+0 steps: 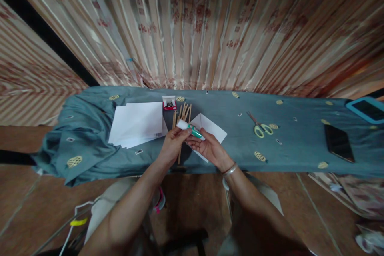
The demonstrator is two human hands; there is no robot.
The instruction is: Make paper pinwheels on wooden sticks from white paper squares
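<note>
Held between both hands is a glue stick (pixel 196 131) with a white cap and a green label, tilted above the cloth. My left hand (pixel 172 144) closes its fingers around the capped end. At the other end, my right hand (pixel 212 148) grips the body with thumb and fingers. Beneath the hands lies a folded piece of white paper (pixel 216 127), partly covered by them. Several thin wooden sticks (pixel 185 111) lie just beyond and under the left hand, some of their length hidden.
A stack of white sheets (pixel 138 122) lies left on the blue-grey cloth (pixel 234 152). Behind the sticks stands an open red box (pixel 169 106) with small dark items. To the right are green-handled scissors (pixel 260 129), a dark phone (pixel 339 143) and a blue-framed tablet (pixel 355 106).
</note>
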